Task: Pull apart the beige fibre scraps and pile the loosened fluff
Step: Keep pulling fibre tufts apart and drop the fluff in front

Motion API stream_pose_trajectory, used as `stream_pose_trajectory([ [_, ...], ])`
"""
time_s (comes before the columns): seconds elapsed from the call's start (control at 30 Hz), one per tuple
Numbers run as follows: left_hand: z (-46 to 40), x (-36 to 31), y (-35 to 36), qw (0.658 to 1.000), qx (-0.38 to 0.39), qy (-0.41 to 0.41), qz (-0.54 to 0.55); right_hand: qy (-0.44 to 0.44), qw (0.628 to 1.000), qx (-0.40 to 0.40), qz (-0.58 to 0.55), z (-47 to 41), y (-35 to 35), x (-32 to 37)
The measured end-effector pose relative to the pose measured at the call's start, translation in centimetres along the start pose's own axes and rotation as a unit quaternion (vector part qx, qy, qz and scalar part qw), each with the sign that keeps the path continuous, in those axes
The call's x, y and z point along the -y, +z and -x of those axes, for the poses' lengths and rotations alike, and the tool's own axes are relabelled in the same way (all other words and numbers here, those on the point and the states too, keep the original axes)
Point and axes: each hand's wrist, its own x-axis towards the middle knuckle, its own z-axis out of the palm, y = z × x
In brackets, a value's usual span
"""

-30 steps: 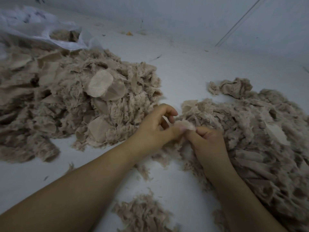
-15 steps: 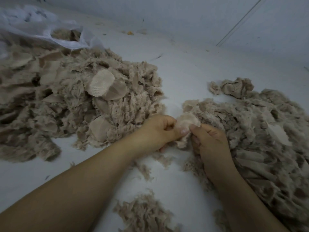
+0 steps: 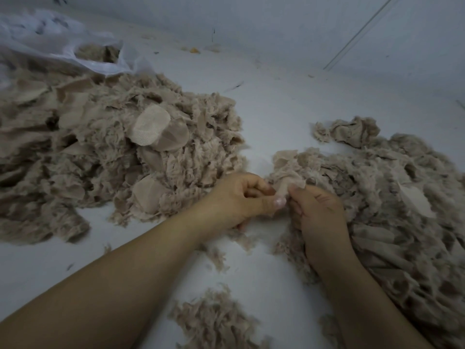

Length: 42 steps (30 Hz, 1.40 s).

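A beige fibre scrap (image 3: 285,188) is pinched between left hand (image 3: 241,197) and right hand (image 3: 318,215).
Next, opposing pulls are called for; loosened fluff belongs on a pile.

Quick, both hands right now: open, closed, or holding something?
Left hand: closed, pinching the beige scrap.
Right hand: closed, pinching the same scrap.

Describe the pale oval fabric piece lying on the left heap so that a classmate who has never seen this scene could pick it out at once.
Start at the big beige heap left of the hands. Near its right upper part lies the pale oval fabric piece, overlapping a darker, sheerer oval. Unlike the shredded fluff around it, it is smooth, whole and the lightest patch there.
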Motion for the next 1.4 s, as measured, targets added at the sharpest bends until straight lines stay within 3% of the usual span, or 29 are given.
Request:
stream_pose_trajectory([
  [0.07, 0.0, 0.0, 0.5, 1.000, 0.012, -0.006, -0.002, 0.012, 1.000, 0.022, -0.009, 0.1, 0.1, 0.0],
  [0.2, -0.1, 0.3, 0.6, 0.999, -0.042, -0.004, -0.017, 0.002, 1.000, 0.025, 0.016, 0.1, 0.1, 0.0],
  [0.3, 0.2, -0.2, -0.5, 0.999, 0.032, -0.010, -0.013, 0.026, 1.000, -0.009, -0.015, -0.3, -0.1, 0.1],
  [0.4, 0.3, -0.7, -2.3, 0.989, 0.121, -0.027, -0.078, 0.031, 0.999, -0.031, -0.010, -0.3, -0.2, 0.0],
  [0.47, 0.4, -0.7, -3.2, 0.984, 0.139, -0.033, -0.110, 0.044, 0.998, -0.045, -0.031, -0.4, -0.4, 0.1],
  [0.63, 0.4, -0.2, -2.7, 0.995, 0.042, 0.054, -0.074, 0.027, 0.999, -0.039, 0.006, -0.5, -0.4, 0.0],
  [0.73, 0.7, 0.1, -1.4, 0.995, 0.012, 0.039, -0.096, 0.017, 0.999, -0.031, 0.025, -0.4, -0.2, 0.0],
  [0.8, 1.7, 0.0, -0.5, 0.987, 0.069, 0.009, -0.145, 0.022, 0.999, -0.030, 0.025, -0.5, -0.4, 0.0],
  [0.93, 4.7, -1.1, 1.7, 0.944, 0.266, -0.033, -0.193, 0.024, 0.999, -0.010, 0.021, -0.3, -0.6, 0.2],
  [1.0, 5.6, -1.9, 1.6, 0.931, 0.309, -0.077, -0.179, 0.023, 1.000, 0.004, 0.017, -0.3, -0.7, 0.2],
  [1.1, 5.8, -2.8, 0.5, 0.953, 0.244, -0.101, -0.150, 0.014, 0.999, 0.026, 0.025, -0.2, -0.8, 0.1],
  [1.17, 5.0, -2.8, 0.4, 0.985, 0.083, -0.070, -0.133, 0.008, 0.999, 0.039, 0.035, 0.0, -0.8, 0.3],
  [1.23, 3.7, -2.7, 0.6, 0.990, -0.070, -0.058, -0.105, 0.008, 0.998, 0.054, 0.044, 0.1, -0.7, 0.6],
  [1.27, 3.2, -2.6, 0.8, 0.987, -0.097, -0.063, -0.106, 0.010, 0.997, 0.061, 0.044, 0.3, -0.7, 0.7],
  [1.4, 2.3, -2.3, 1.6, 0.992, -0.053, -0.079, -0.083, 0.025, 0.997, 0.067, 0.007, 0.2, -0.6, 0.6],
])
